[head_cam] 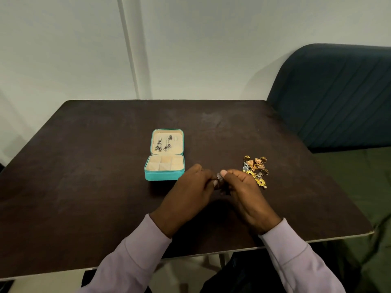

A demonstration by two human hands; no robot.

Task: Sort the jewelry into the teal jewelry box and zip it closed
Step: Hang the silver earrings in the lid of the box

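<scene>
While both hands [220, 187] pinch a silver earring [219, 177], the teal box [164, 176] lies open.

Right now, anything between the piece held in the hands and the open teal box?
Nothing visible. The small silver piece, pinched between both hands, sits just right of the teal jewelry box; its lid is open and the bare table lies between. The loose jewelry pile is farther right.

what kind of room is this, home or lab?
Likely a home or lounge corner, though not certain: a dark wooden table pushed against a plain white wall, with a teal padded seat beside it. No lab gear in view.
</scene>
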